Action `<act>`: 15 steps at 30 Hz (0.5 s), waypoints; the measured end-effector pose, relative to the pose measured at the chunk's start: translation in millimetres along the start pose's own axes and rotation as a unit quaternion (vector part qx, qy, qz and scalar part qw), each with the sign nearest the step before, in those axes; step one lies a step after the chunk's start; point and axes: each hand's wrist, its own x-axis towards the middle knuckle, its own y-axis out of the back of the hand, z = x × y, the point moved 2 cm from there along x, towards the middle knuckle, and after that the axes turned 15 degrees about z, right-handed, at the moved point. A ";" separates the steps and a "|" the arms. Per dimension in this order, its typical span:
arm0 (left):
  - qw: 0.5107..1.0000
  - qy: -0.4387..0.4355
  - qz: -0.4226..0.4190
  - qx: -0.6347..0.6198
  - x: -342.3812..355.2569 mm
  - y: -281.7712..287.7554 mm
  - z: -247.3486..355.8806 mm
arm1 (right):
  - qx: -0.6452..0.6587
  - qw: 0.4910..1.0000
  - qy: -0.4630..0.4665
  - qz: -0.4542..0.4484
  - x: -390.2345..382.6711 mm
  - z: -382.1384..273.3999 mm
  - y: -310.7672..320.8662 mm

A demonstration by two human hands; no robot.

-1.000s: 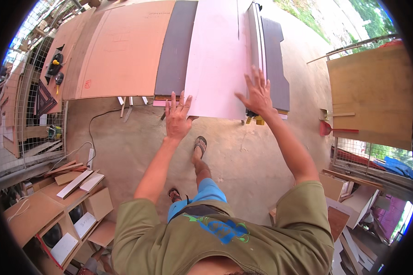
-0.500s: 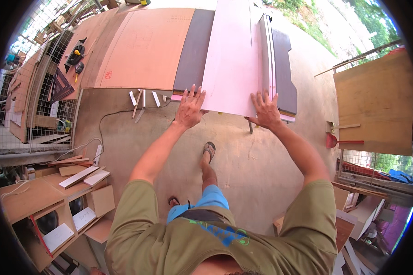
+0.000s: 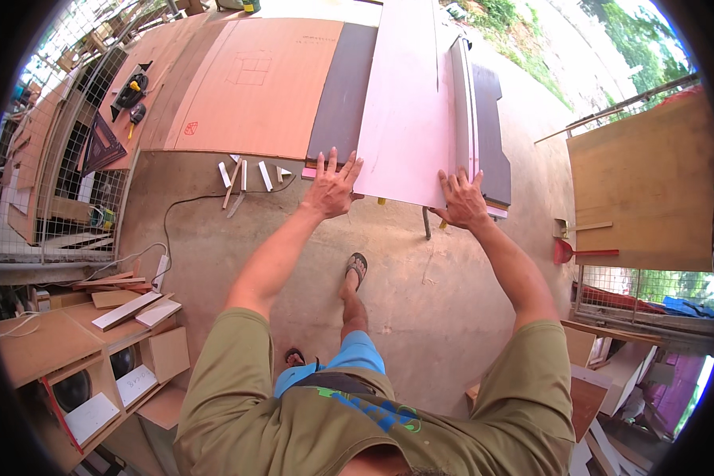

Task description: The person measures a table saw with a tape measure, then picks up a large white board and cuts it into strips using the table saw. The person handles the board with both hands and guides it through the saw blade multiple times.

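Note:
A long pink board [image 3: 401, 135] lies lengthwise across a dark-topped work table, its near end jutting past the table's front edge. At its near left corner is my left hand [image 3: 332, 190], fingers spread over the corner and the dark table top [image 3: 343, 87], thumb tucked at the board's edge. My right hand [image 3: 462, 200] holds the near right corner, fingers on top and thumb low at the end edge. Along the board's right side runs a long pale straight rail [image 3: 463, 111]. The undersides of both thumbs are partly hidden.
Left of the table lies a wide orange-brown sheet [image 3: 254, 87] with pencil lines. Farther left are a black set square [image 3: 103, 147] and a yellow-black tool [image 3: 131, 91]. Offcuts [image 3: 244, 176] and a cord [image 3: 166, 226] lie on the floor. Wooden cabinets [image 3: 51, 337] stand near left.
The view has shifted slightly, so the table and sheets appear a little displaced. Both hands keep their places at the board's near corners; any slide of the board is too small to tell.

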 end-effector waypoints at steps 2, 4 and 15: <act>1.000 0.012 0.001 0.002 1.3 -2.1 0.0 | 0.005 1.000 -0.011 0.013 2.4 -1.0 -1.7; 1.000 0.023 -0.005 0.015 3.0 -3.9 1.4 | 0.005 1.000 -0.021 0.016 3.7 -2.8 -2.9; 0.996 0.045 -0.028 0.066 21.7 -5.4 5.3 | 0.010 0.997 -0.075 0.004 12.4 -9.0 -1.8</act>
